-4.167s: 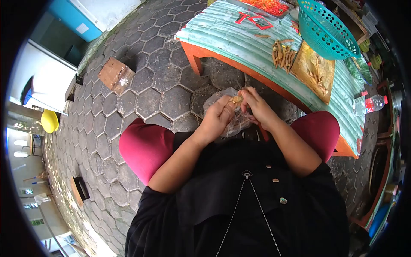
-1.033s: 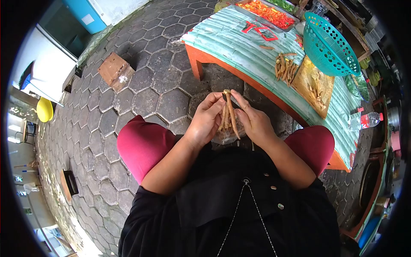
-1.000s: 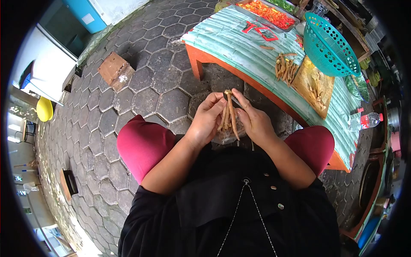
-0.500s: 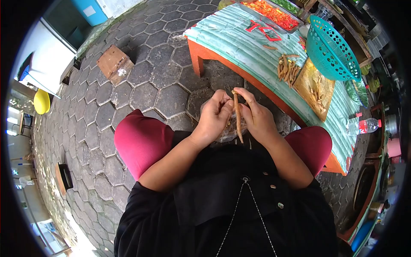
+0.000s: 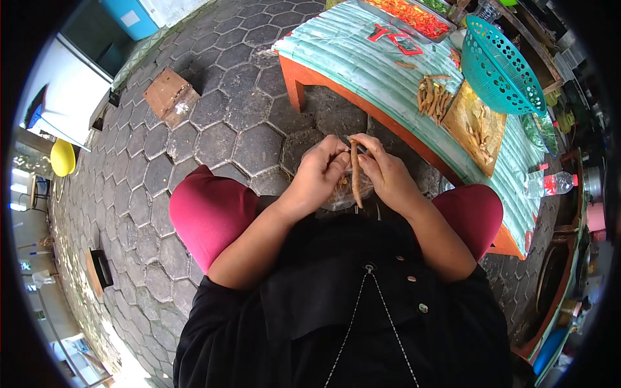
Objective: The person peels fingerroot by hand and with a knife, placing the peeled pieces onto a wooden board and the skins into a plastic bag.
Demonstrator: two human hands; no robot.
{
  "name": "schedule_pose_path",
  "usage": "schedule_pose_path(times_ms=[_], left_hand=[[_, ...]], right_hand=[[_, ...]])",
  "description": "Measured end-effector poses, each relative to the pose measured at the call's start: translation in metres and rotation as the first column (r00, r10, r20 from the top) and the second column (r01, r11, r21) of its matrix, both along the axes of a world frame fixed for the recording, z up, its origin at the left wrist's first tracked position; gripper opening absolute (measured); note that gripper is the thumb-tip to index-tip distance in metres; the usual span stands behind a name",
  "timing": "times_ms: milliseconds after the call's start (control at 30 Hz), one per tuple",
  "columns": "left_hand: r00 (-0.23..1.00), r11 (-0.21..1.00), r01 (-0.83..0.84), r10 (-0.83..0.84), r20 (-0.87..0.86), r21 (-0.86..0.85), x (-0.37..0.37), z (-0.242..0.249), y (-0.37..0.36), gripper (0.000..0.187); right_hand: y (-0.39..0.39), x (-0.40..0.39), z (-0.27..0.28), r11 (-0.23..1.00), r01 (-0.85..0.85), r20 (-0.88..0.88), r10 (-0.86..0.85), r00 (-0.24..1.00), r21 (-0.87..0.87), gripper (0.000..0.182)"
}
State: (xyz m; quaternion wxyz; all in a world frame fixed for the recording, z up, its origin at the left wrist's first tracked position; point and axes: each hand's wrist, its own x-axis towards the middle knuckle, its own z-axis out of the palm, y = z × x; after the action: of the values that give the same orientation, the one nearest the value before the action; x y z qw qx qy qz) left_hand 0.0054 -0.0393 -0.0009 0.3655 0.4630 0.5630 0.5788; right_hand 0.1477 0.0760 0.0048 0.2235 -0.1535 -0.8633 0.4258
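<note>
Between my two hands a long thin brown root [image 5: 356,181] hangs down, its top end at my fingertips. My right hand [image 5: 383,169] pinches the root near the top, fingers curled over it. Beside it my left hand [image 5: 318,171] is closed, its thumb and fingertips next to the root; anything inside that grip is too small to make out. Under the hands lies a clear plastic bag [image 5: 339,197] with light brown pieces in it, partly hidden by the hands and root.
On the low table [image 5: 343,45] at the right are a pile of brown roots [image 5: 433,97], a wooden board [image 5: 467,132] with peeled pieces, a teal basket [image 5: 501,71], a red peeler [image 5: 404,44], a tray of cut red peppers [image 5: 411,19] and a bottle [image 5: 557,184].
The root's lower end has shifted slightly up and left and the root hangs more upright. Both hands stay close together with small finger movements. The view has shifted slightly.
</note>
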Motion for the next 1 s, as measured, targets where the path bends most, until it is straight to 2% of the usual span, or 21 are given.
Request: schedule_pose_path(times_ms=[67, 100, 133, 167, 200, 233, 267, 300, 333, 400, 467, 533, 567, 600, 667, 800, 833, 900, 967, 1000], left_hand=[[0.969, 0.996, -0.09, 0.091, -0.229, 0.016, 0.003, 0.001, 0.0, 0.006], [0.96, 0.994, -0.105, 0.111, -0.256, 0.037, 0.006, 0.005, -0.002, 0.005], [0.974, 0.997, -0.072, 0.076, -0.214, 0.028, 0.006, 0.01, -0.003, 0.005], [0.996, 1.0, -0.006, 0.007, -0.089, 0.012, 0.003, 0.006, -0.004, 0.007], [0.997, 0.998, 0.07, -0.07, 0.036, -0.002, -0.001, 0.0, -0.003, 0.009], [0.995, 0.995, 0.1, -0.1, 0.022, -0.014, 0.0, 0.006, -0.003, 0.011], [0.992, 0.991, 0.129, -0.129, 0.013, -0.034, 0.001, 0.01, -0.004, 0.013], [0.985, 0.988, 0.155, -0.153, 0.075, -0.017, 0.0, 0.006, -0.003, 0.017], [0.985, 0.987, 0.161, -0.161, 0.06, 0.001, -0.003, 0.005, -0.003, 0.017], [0.966, 0.972, 0.222, -0.208, 0.157, -0.081, -0.009, 0.003, -0.004, 0.021], [0.96, 0.964, 0.263, -0.258, 0.109, -0.037, -0.014, 0.006, -0.005, 0.021], [0.935, 0.96, 0.255, -0.214, 0.282, -0.115, -0.015, 0.006, -0.004, 0.019], [0.951, 0.972, 0.199, -0.162, 0.263, -0.124, -0.013, 0.009, -0.005, 0.021], [0.95, 0.971, 0.201, -0.16, 0.269, -0.129, -0.012, 0.015, -0.006, 0.021], [0.875, 0.972, 0.103, 0.013, 0.485, -0.213, -0.013, 0.024, -0.004, 0.025], [0.806, 0.966, 0.082, 0.08, 0.586, -0.244, -0.006, 0.031, -0.005, 0.024], [0.805, 0.966, 0.081, 0.082, 0.588, -0.246, -0.004, 0.028, -0.004, 0.024], [0.885, 0.969, 0.077, 0.042, 0.463, -0.236, -0.001, 0.017, -0.001, 0.018], [0.875, 0.971, 0.077, 0.043, 0.482, -0.227, -0.004, 0.003, 0.002, 0.015], [0.866, 0.972, 0.078, 0.045, 0.499, -0.222, -0.004, -0.002, 0.001, 0.012]], right_hand=[[-0.004, 0.001, 0.003, 0.998, 0.004, 0.02, -0.003, 1.0, -0.065, 0.032], [-0.003, 0.0, 0.008, 0.993, 0.008, 0.032, -0.004, 0.999, -0.114, 0.032], [-0.004, 0.0, 0.005, 0.996, 0.014, -0.03, -0.017, 0.999, -0.087, 0.031], [-0.003, 0.002, 0.005, 0.995, 0.011, 0.001, -0.011, 1.0, -0.096, 0.032], [0.0, 0.003, 0.001, 0.999, -0.033, 0.037, 0.033, 0.999, -0.017, 0.032], [-0.001, 0.002, -0.004, 0.994, -0.025, -0.015, 0.027, 1.0, 0.103, 0.029], [-0.002, 0.003, 0.0, 0.999, -0.037, 0.048, 0.037, 0.998, -0.018, 0.027], [-0.001, 0.004, 0.001, 0.996, -0.058, 0.038, 0.061, 0.997, -0.073, 0.027], [0.001, 0.004, 0.002, 0.988, -0.081, 0.029, 0.086, 0.996, -0.132, 0.027], [0.002, 0.004, 0.005, 0.996, -0.068, 0.038, 0.071, 0.997, -0.065, 0.027], [0.006, 0.004, 0.009, 0.999, -0.044, 0.054, 0.044, 0.998, -0.006, 0.028], [0.011, 0.005, 0.009, 0.994, 0.04, 0.045, -0.035, 0.998, -0.103, 0.03], [0.014, 0.006, 0.003, 0.994, 0.077, 0.001, -0.077, 0.997, 0.079, 0.034], [0.012, 0.007, 0.006, 0.994, 0.077, 0.007, -0.077, 0.997, 0.074, 0.034], [0.007, 0.006, 0.016, 0.921, 0.135, 0.051, -0.165, 0.985, 0.367, 0.038], [0.001, 0.005, 0.016, 0.872, 0.13, 0.178, -0.239, 0.955, 0.472, 0.042], [0.001, 0.004, 0.013, 0.836, 0.134, 0.135, -0.241, 0.961, 0.533, 0.044], [0.0, 0.002, 0.012, 0.795, 0.135, 0.096, -0.236, 0.967, 0.591, 0.046], [-0.004, 0.002, 0.012, 0.722, 0.102, 0.153, -0.279, 0.948, 0.684, 0.05], [-0.004, 0.002, 0.012, 0.73, 0.093, 0.163, -0.272, 0.948, 0.677, 0.05]])
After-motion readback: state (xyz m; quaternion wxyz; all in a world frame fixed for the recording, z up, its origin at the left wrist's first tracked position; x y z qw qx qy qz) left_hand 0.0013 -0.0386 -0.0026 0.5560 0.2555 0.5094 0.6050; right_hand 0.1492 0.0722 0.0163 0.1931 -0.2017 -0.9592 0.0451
